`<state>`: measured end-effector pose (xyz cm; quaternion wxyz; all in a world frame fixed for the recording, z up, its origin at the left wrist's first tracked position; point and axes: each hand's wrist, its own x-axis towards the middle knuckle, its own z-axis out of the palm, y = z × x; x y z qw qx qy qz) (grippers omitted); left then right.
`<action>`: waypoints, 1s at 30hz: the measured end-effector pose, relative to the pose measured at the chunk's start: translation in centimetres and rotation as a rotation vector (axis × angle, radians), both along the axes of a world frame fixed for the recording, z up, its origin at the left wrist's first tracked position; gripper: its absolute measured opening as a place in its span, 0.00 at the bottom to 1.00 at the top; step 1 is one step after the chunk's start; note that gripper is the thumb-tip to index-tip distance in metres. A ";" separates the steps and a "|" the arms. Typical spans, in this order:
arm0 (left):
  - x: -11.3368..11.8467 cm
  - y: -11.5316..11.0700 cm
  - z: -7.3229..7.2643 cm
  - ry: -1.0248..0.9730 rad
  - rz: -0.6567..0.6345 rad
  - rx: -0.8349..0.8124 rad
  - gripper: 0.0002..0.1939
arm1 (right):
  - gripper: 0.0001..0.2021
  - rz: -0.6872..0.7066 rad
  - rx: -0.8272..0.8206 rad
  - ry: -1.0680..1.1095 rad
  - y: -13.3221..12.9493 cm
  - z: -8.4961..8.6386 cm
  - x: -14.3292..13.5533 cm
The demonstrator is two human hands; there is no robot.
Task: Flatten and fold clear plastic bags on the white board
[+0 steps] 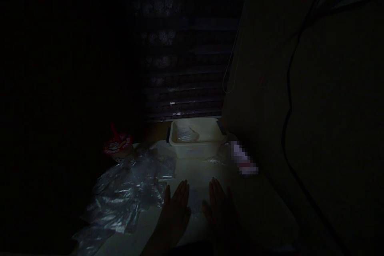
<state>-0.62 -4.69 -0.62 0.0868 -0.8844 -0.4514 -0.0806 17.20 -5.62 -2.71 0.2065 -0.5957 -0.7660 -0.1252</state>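
At my ten o'clock the bags (120,208) are thin clear plastic, crinkled and glossy, throwing back thin streaks of light, and the table (195,170) I have under them looks smooth and matt. At my twelve, the tub (198,151) looks like hard, smooth plastic with a faint sheen, some clear film (185,134) shines inside it, and the blind (186,48) beyond shows small glints on slats whose material I can't tell. At my one o'clock, the wall (258,96) looks dull and matt.
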 end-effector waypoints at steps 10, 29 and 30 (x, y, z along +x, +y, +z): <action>0.1 0.0 0.4 -0.016 0.003 -0.027 0.28 | 0.25 -0.061 0.021 -0.020 0.0 -0.7 1.4; -0.3 -0.4 1.7 -0.350 0.055 -0.210 0.23 | 0.01 0.293 -0.578 0.036 6.3 7.6 0.7; -0.4 -0.2 1.8 -0.419 0.072 -0.240 0.22 | 0.02 0.319 -0.609 0.037 6.4 7.8 0.6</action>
